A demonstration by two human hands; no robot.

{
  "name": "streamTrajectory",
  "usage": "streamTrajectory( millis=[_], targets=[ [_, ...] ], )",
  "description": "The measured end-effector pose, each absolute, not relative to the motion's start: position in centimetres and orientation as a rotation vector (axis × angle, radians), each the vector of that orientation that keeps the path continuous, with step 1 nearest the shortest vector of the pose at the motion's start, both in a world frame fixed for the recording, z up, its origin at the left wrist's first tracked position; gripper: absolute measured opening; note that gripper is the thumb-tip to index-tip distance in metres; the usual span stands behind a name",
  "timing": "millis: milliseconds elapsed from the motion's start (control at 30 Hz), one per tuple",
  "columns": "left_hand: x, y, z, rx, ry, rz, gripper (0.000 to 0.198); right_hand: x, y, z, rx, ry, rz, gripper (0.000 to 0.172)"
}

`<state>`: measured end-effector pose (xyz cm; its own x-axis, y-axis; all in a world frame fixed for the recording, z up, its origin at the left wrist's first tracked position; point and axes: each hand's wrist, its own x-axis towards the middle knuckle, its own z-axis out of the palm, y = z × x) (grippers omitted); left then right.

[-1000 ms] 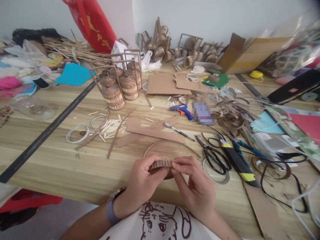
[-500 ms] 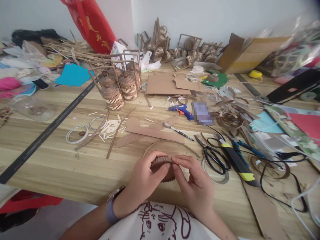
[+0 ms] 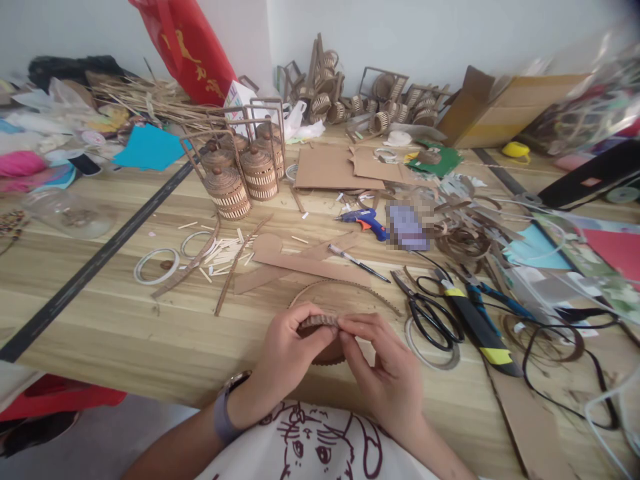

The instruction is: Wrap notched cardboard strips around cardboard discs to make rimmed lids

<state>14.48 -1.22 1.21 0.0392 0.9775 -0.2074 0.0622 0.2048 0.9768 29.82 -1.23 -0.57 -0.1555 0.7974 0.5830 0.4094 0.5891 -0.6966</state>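
Observation:
Both my hands meet over the near edge of the wooden table [image 3: 125, 333]. My left hand [image 3: 285, 360] is closed round a small round piece of ribbed corrugated cardboard [image 3: 319, 323]. My right hand [image 3: 385, 373] pinches the top rim of the same piece with thumb and fingers. A long corrugated strip [image 3: 345, 287] arcs on the table just behind the piece. A watch with a grey strap [image 3: 225, 417] sits on my left wrist.
Black scissors [image 3: 430, 313], a yellow-and-black knife [image 3: 475, 327] and blue pliers [image 3: 493, 300] lie to the right. A blue glue gun [image 3: 365, 220], flat cardboard [image 3: 325, 167], small woven cardboard baskets [image 3: 240, 173], tape rings [image 3: 155, 263] and a black ruler [image 3: 95, 267] lie farther back.
My hands have shifted slightly on the round cardboard piece, with the right fingers working along its rim. Nothing else on the table has moved.

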Motion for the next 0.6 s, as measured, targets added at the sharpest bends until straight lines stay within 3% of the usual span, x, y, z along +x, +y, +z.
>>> streamTrajectory(
  millis=[200,367,600],
  targets=[
    [14.5,-1.4,0.2,1.014,1.285,1.020,0.019,30.3,-1.5,-2.6,-1.228,-1.644,0.582,0.033],
    [14.3,-1.4,-0.2,1.090,1.335,0.991,0.026,30.5,-1.4,-3.0,-1.397,-1.436,0.840,0.028],
    [14.3,-1.2,-0.2,1.257,1.307,0.901,0.027,30.5,-1.0,-2.7,-1.412,-1.341,0.878,0.025]
  ],
)
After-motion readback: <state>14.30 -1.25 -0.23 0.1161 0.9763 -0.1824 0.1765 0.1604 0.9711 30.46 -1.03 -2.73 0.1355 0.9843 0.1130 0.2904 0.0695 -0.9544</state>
